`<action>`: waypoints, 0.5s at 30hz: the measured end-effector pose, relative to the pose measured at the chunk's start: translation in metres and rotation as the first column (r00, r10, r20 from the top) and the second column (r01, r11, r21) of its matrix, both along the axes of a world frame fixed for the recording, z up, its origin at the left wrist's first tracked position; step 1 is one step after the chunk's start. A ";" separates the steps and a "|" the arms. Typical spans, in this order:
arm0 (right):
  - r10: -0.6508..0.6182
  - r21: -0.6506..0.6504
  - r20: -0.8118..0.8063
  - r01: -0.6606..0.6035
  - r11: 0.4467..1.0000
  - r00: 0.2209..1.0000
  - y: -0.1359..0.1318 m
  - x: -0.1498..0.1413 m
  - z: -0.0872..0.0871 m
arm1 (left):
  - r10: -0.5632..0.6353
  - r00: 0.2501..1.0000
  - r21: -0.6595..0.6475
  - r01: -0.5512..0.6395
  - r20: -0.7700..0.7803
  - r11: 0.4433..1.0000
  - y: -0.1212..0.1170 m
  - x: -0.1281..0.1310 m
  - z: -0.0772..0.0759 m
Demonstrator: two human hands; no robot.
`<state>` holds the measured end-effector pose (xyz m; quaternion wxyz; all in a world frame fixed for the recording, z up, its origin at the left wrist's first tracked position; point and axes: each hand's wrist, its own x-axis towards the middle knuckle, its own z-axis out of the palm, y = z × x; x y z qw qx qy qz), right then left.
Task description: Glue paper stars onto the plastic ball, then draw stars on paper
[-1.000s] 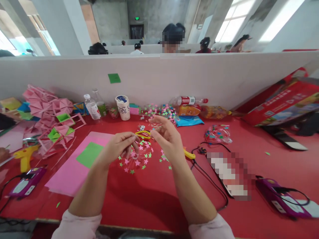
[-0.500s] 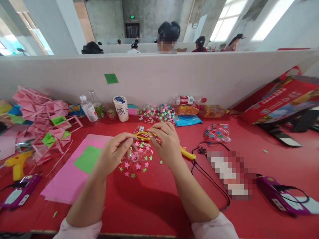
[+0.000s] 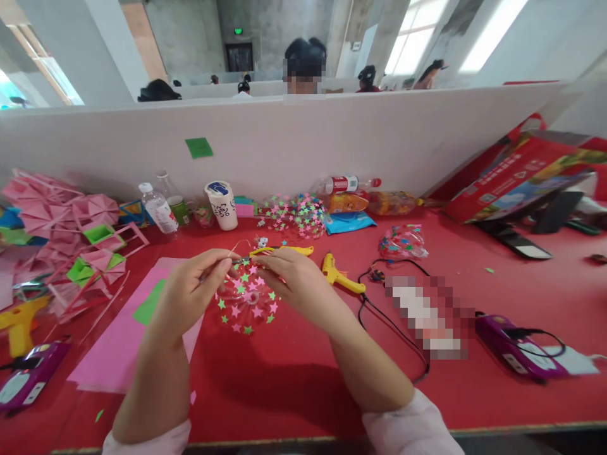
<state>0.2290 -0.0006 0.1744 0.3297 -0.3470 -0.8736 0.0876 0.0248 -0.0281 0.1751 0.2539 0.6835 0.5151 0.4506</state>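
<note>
A clear ball (image 3: pixel 246 302) stuck with small pink and green stars sits between my hands over the red table (image 3: pixel 294 373). My left hand (image 3: pixel 190 292) is closed, pinching the ball's top edge together with a thin wire or thread that curls upward. My right hand (image 3: pixel 294 284) is closed too, fingertips pinched on the ball's upper right rim. A yellow glue gun (image 3: pixel 337 272) lies just right of my right hand. Yellow scissors (image 3: pixel 284 250) lie just beyond my fingers.
Pink and green paper sheets (image 3: pixel 128 328) lie at left, with folded pink paper shapes (image 3: pixel 71 221) behind. Bottles (image 3: pixel 154 208), a cup (image 3: pixel 221 205) and a star pile (image 3: pixel 294 213) line the white divider (image 3: pixel 303 139). Black cables (image 3: pixel 379 303) and purple devices (image 3: pixel 515 344) lie at right. People sit beyond.
My right hand has come down from an open spread to a pinch on the star ball. The view has shifted right, and the glue gun is now uncovered.
</note>
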 end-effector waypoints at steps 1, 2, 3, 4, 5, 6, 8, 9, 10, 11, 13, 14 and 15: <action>0.003 -0.020 0.004 -0.003 1.000 1.000 0.001 -0.001 -0.002 | -0.001 1.000 0.004 0.001 0.000 1.000 -0.001 0.000 0.000; 0.015 -0.038 -0.005 -0.016 0.999 1.000 0.002 -0.002 -0.003 | -0.008 1.000 0.009 0.008 0.000 1.000 -0.002 0.000 0.000; 0.031 -0.046 -0.028 -0.032 0.998 0.999 0.004 -0.003 -0.004 | -0.018 1.000 0.014 0.018 -0.005 1.000 -0.003 0.001 0.001; 0.037 -0.042 -0.064 -0.040 0.998 0.997 0.006 -0.003 -0.005 | -0.031 0.999 0.020 0.032 -0.013 0.999 -0.003 0.003 0.001; 0.031 -0.027 -0.113 -0.035 0.999 0.993 0.007 -0.002 -0.005 | -0.048 0.999 0.020 0.048 -0.022 0.999 -0.003 0.005 0.001; 0.015 -0.017 -0.173 -0.019 1.000 0.985 0.009 -0.002 -0.005 | -0.067 0.997 0.015 0.067 -0.026 0.998 -0.003 0.008 0.001; -0.027 -0.058 -0.298 0.010 0.998 0.954 0.012 -0.001 -0.004 | -0.096 0.995 -0.010 0.096 -0.012 0.995 -0.002 0.014 -0.001; -0.038 -0.110 -0.356 -0.002 0.994 0.934 0.013 0.000 -0.004 | -0.104 0.995 -0.021 0.104 0.005 0.994 0.000 0.018 -0.002; -0.037 -0.171 -0.413 -0.038 0.985 0.910 0.014 0.000 -0.004 | -0.099 0.995 -0.023 0.099 0.010 0.995 0.001 0.021 -0.003; -0.032 -0.231 -0.467 -0.087 0.969 0.884 0.014 0.000 -0.003 | -0.094 0.996 -0.008 0.094 0.000 0.996 0.002 0.024 -0.005; -0.038 -0.333 -0.568 -0.187 0.924 0.822 0.014 -0.002 -0.003 | -0.066 0.997 0.054 0.068 -0.038 0.996 0.005 0.030 -0.008; -0.053 -0.373 -0.612 -0.229 0.899 0.789 0.014 -0.003 -0.003 | -0.056 0.997 0.081 0.061 -0.059 0.995 0.006 0.032 -0.010; -0.069 -0.400 -0.649 -0.263 0.878 0.757 0.014 -0.004 -0.003 | -0.048 0.996 0.100 0.055 -0.077 0.993 0.007 0.033 -0.011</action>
